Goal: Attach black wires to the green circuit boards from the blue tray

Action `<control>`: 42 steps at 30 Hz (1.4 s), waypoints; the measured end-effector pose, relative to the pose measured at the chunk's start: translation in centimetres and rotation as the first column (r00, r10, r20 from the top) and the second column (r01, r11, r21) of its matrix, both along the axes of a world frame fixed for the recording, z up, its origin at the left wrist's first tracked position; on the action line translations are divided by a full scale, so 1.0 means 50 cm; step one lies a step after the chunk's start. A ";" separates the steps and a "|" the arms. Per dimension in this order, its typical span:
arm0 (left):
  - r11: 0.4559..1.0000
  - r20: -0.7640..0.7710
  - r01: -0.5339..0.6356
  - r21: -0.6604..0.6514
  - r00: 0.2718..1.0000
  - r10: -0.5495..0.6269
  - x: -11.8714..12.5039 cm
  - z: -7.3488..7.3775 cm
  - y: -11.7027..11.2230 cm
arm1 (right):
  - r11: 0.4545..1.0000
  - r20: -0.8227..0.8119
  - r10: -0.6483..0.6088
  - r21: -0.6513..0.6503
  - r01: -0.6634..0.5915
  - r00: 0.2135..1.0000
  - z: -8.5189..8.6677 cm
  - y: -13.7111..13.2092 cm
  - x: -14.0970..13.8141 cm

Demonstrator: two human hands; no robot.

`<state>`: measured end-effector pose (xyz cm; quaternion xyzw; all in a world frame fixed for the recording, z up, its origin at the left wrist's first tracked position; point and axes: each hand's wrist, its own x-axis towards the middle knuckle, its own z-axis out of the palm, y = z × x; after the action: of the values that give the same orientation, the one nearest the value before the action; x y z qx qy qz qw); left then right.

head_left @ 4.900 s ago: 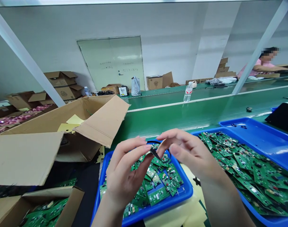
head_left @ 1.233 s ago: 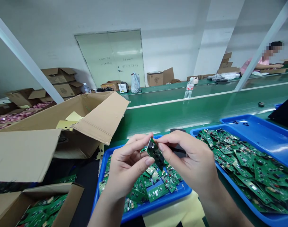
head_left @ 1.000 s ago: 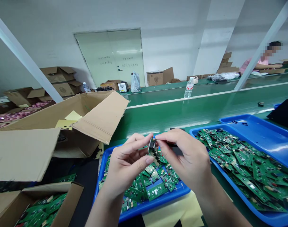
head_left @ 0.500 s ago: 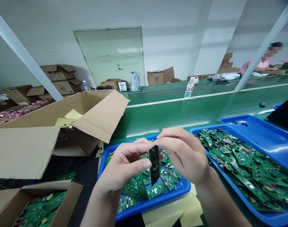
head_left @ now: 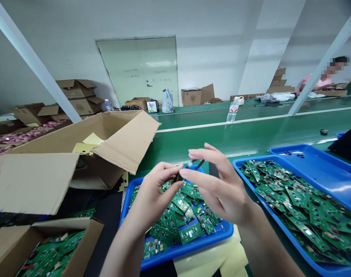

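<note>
In front of me my left hand (head_left: pixel 156 192) pinches a small dark part (head_left: pixel 177 177) between thumb and fingers. Its shape is mostly covered by the fingertips. Close on the right, my right hand (head_left: pixel 221 181) has its fingers stretched and apart, one fingertip beside the dark part. Between the right fingers shows a blurred black strip (head_left: pixel 199 164); whether it joins the held part I cannot make out. Below both hands lies a blue tray (head_left: pixel 189 250) of loose green circuit boards (head_left: pixel 166 227).
To the right stands a blue tray (head_left: pixel 300 254) heaped with circuit boards, with another blue tray (head_left: pixel 331 173) behind it. A cardboard box (head_left: pixel 85 246) of boards sits lower left, below a large open carton (head_left: pixel 129 142). A water bottle (head_left: pixel 232 110) stands beyond; a person in pink (head_left: pixel 322 80) is far right.
The narrow black-faced piece, upright in my left hand before, has turned and is now mostly hidden by the fingers. My right fingers have spread and lifted slightly.
</note>
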<state>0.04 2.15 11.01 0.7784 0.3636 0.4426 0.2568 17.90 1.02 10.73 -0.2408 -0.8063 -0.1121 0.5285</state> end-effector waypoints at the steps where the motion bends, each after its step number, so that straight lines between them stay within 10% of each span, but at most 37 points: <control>1: 0.993 -0.053 -0.047 0.112 0.997 0.053 -0.001 -0.003 0.002 | 1.000 -0.051 0.012 0.021 -0.011 0.999 0.002 -0.005 0.000; 9: 0.753 -0.167 -0.012 0.658 0.973 0.161 -0.010 -0.004 -0.013 | 0.997 -0.714 0.054 0.006 -0.071 0.698 0.009 0.005 0.046; 16: 0.652 -0.211 0.021 0.758 0.954 0.215 0.001 -0.011 -0.031 | 0.956 -0.519 0.082 -0.199 -0.213 0.851 0.013 -0.003 0.040; 21: 0.598 -0.154 -0.022 0.801 0.958 0.242 0.010 -0.012 -0.032 | 0.678 -0.372 0.084 -0.659 -0.326 0.925 0.013 -0.027 0.015; 25: 0.616 -0.075 -0.079 0.784 0.972 0.221 0.002 -0.016 -0.027 | 0.502 -0.452 0.146 -0.733 -0.460 0.880 0.007 -0.025 0.008; 34: 0.598 -0.105 -0.066 0.799 0.963 0.247 -0.015 -0.011 -0.020 | 0.512 -0.434 0.124 -0.742 -0.433 0.892 0.007 -0.027 0.006; 42: 0.561 -0.118 -0.078 0.824 0.945 0.304 -0.007 -0.005 -0.018 | 0.734 -0.228 -0.067 -0.671 -0.107 0.971 0.010 -0.028 -0.006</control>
<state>-0.30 1.23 10.76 0.8131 0.2335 0.4841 -0.2234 17.60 -0.36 11.24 -0.4195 -0.7252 0.2248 0.4975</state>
